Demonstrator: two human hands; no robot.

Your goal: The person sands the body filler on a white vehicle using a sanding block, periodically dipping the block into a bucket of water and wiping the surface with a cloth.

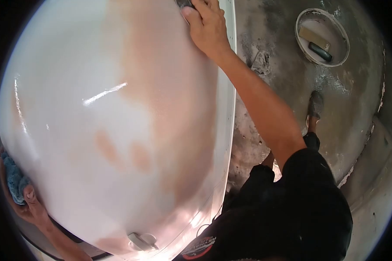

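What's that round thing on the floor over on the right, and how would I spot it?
Start from the big glossy white car panel filling the left, then cross to the grey concrete floor at upper right. There sits a round white bucket seen from above. Unlike anything nearby, it holds a tan block and a dark block.

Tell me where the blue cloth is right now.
The crumpled blue cloth sits at the head view's far left edge, held in the left hand against the glossy white panel.
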